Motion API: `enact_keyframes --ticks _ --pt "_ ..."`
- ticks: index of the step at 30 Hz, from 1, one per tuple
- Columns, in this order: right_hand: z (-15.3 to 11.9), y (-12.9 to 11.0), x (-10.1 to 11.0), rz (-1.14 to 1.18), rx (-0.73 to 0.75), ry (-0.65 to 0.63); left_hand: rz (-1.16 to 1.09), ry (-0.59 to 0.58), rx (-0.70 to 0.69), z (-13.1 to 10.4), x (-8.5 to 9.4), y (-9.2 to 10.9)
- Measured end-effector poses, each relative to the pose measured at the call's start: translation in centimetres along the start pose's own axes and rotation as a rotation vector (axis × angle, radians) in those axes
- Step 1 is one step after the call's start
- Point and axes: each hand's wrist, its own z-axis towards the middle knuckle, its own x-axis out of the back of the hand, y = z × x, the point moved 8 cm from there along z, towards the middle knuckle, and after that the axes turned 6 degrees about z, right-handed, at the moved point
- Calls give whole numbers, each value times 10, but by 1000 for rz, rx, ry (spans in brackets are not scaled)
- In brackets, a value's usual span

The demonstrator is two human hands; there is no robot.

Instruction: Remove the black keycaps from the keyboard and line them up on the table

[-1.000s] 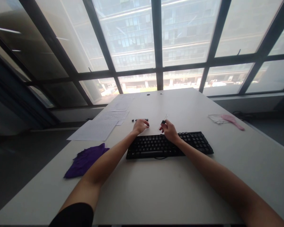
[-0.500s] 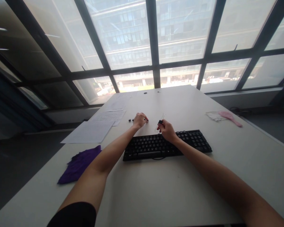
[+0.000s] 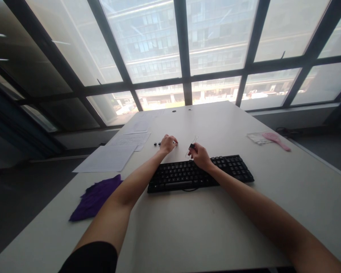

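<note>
My right hand [image 3: 199,154] is closed on a black binder clip [image 3: 192,146] with long wire handles, just above the back edge of the black keyboard [image 3: 182,175]. Beyond the keyboard, to the left, my left hand [image 3: 168,143] rests low over the white table with its fingers curled down. Small black pieces [image 3: 155,144] lie in a row just left of it. What is under the left fingertips is too small and hidden to make out.
White papers [image 3: 108,158] lie at the left, with a purple cloth [image 3: 95,198] nearer. A pink brush-like object [image 3: 276,141] rests on a whitish packet [image 3: 256,138] at the right. Windows [image 3: 216,38] stand behind the table [image 3: 187,231].
The dark tip seen at my left fingertips earlier shows less now. My right hand keeps its hold on the clip, almost unmoved.
</note>
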Motion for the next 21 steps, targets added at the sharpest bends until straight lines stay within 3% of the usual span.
enact_keyframes --ticks 11,21 --pt "0 0 -1 -7 0 -12 79 -43 -89 5 -1 -1" --pt "0 0 -1 -2 -2 -22 92 -32 -80 5 1 -2"
